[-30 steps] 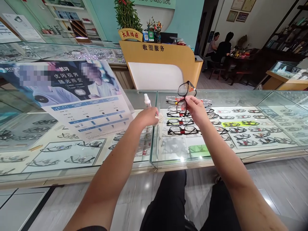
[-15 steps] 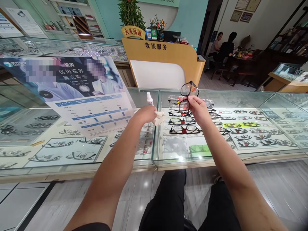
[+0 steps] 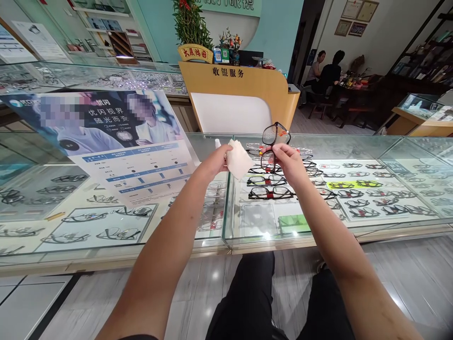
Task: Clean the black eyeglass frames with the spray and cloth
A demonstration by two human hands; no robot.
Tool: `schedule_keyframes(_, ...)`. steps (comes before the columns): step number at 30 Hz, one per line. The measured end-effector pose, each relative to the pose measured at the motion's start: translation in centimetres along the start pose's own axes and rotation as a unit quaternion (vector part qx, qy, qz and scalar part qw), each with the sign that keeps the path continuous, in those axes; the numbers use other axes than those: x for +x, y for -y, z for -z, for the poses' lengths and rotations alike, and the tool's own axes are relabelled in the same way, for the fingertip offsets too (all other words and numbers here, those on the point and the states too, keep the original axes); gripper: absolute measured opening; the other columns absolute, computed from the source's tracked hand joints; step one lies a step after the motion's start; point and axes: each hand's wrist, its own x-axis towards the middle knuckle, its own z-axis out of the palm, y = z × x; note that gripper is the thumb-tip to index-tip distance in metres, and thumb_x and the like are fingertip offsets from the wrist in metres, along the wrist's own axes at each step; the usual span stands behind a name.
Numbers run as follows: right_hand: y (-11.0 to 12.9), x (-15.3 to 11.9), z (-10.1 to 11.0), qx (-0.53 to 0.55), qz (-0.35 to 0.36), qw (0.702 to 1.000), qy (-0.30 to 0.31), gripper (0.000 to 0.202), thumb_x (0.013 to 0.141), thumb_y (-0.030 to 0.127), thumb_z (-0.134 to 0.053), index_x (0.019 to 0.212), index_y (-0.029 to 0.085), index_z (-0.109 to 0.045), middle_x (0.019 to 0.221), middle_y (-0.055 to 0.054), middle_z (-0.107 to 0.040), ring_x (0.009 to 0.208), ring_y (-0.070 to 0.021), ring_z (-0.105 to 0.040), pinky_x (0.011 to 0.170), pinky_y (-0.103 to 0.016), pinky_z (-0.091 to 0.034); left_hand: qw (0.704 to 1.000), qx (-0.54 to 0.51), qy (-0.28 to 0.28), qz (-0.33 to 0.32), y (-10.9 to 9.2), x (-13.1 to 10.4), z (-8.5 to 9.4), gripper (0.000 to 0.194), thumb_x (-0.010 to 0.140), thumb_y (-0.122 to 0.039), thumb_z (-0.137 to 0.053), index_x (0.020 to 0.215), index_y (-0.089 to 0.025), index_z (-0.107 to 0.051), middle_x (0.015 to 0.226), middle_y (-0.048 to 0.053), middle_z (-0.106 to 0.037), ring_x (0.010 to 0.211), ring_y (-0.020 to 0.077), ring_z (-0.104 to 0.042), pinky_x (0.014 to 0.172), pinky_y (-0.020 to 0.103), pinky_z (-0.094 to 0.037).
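Observation:
Pinched at the bridge, a pair of black-framed eyeglasses is held up in my right hand, one lens above the other, over the glass display case. My left hand is closed on a pale cleaning cloth, which hangs from the fingertips a little to the left of the eyeglasses, apart from them. Just behind my left hand shows the white top of a spray bottle; the hand hides the rest of it.
The glass display case runs across in front of me, with rows of eyeglasses inside. A large printed poster leans on its left part. Beyond stands a wooden counter with a plant. Two people sit at the back right.
My left hand has lifted slightly from beside the spray bottle, and the cloth now hangs more spread out, nearer the eyeglasses. My right hand still holds the eyeglasses in nearly the same place.

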Motion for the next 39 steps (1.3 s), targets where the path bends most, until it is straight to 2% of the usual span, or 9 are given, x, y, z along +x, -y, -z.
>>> schedule_keyframes(3,0.2,-0.1,-0.1,0.004,0.0,1.0,-0.002,0.052,0.08,0.079,-0.094,0.088,0.029,-0.079,0.106,-0.002,-0.087,0.078,-0.0172,-0.061,0.077,-0.035,-0.053,0.997,-0.052,0.051,0.027,-0.8,-0.7,0.0,0.048,0.066,-0.016,-0.083,0.113,-0.021,-0.074,0.112,0.006,-0.082,0.113,0.0274,-0.079,0.089,0.036,-0.067)
schedule_keyframes(6,0.2,-0.1,-0.1,-0.004,-0.004,1.0,-0.003,0.053,0.08,0.079,-0.093,0.087,0.029,-0.078,0.106,-0.002,-0.086,0.078,-0.017,-0.061,0.078,-0.035,-0.054,0.994,-0.104,0.034,0.005,-1.1,-1.1,0.0,0.059,0.06,-0.003,-0.088,0.114,-0.02,-0.073,0.117,0.007,-0.082,0.117,0.0267,-0.08,0.097,0.038,-0.068)
schedule_keyframes(10,0.0,0.0,0.1,-0.011,-0.005,1.0,0.004,0.052,0.082,0.079,-0.092,0.089,0.029,-0.078,0.107,-0.001,-0.086,0.079,-0.0172,-0.061,0.078,-0.035,-0.054,0.988,-0.154,0.022,-0.006,-1.3,-1.2,-0.1,0.052,0.068,-0.007,-0.097,0.114,-0.019,-0.076,0.123,0.009,-0.084,0.124,0.0278,-0.081,0.11,0.044,-0.068)
schedule_keyframes(14,-0.1,0.0,0.1,-0.014,-0.004,1.0,0.008,0.051,0.083,0.079,-0.091,0.089,0.03,-0.079,0.107,-0.002,-0.086,0.08,-0.0179,-0.061,0.079,-0.036,-0.054,0.979,-0.205,0.016,-0.007,-1.4,-1.1,-0.3,0.051,0.071,-0.018,-0.104,0.116,-0.02,-0.079,0.123,0.01,-0.087,0.123,0.0307,-0.083,0.11,0.046,-0.07)
schedule_keyframes(19,0.1,-0.2,-0.1,-0.013,0.004,1.0,0.017,0.048,0.085,0.076,-0.091,0.089,0.03,-0.081,0.109,-0.002,-0.088,0.08,-0.018,-0.061,0.082,-0.036,-0.054,0.969,-0.229,-0.012,0.089,-1.6,-0.7,-0.4,0.038,0.095,-0.04,-0.09,0.127,-0.025,-0.079,0.131,0.012,-0.086,0.131,0.0339,-0.08,0.096,0.044,-0.072)
schedule_keyframes(22,0.1,-0.3,-0.2,-0.024,0.003,1.0,0.016,0.05,0.085,0.078,-0.091,0.089,0.03,-0.08,0.11,-0.002,-0.088,0.08,-0.0185,-0.06,0.082,-0.037,-0.054,0.97,-0.222,0.03,0.092,-1.5,-0.8,-0.2,0.03,0.097,-0.03,-0.08,0.126,-0.022,-0.079,0.132,0.013,-0.085,0.133,0.0342,-0.079,0.097,0.044,-0.072)
schedule_keyframes(27,0.1,-0.4,-0.2,-0.031,0.002,0.999,0.036,0.051,0.086,0.078,-0.09,0.086,0.029,-0.079,0.106,-0.002,-0.087,0.08,-0.0188,-0.061,0.082,-0.037,-0.053,0.978,-0.179,0.094,0.043,-1.2,-1.3,-0.2,0.048,0.072,0.0,-0.078,0.117,-0.017,-0.081,0.118,0.012,-0.086,0.126,0.0324,-0.081,0.113,0.048,-0.068)
schedule_keyframes(34,0.7,-0.8,-0.7,-0.06,0.0,0.993,0.098,0.05,0.089,0.077,-0.09,0.087,0.027,-0.082,0.095,-0.003,-0.085,0.08,-0.0189,-0.06,0.084,-0.036,-0.052,0.97,-0.224,0.061,0.064,-1.7,-2.0,-1.2,0.022,0.088,-0.007,-0.088,0.104,-0.016,-0.077,0.105,0.01,-0.087,0.105,0.0204,-0.084,0.114,0.041,-0.066)
schedule_keyframes(39,0.8,-0.9,-0.9,-0.067,-0.001,0.991,0.113,0.051,0.089,0.076,-0.09,0.09,0.025,-0.086,0.101,-0.004,-0.087,0.081,-0.0178,-0.059,0.084,-0.034,-0.05,0.966,-0.244,0.082,0.031,-2.0,-2.9,-2.0,0.029,0.084,-0.017,-0.097,0.099,-0.018,-0.072,0.105,0.006,-0.086,0.101,0.0198,-0.084,0.11,0.041,-0.066)
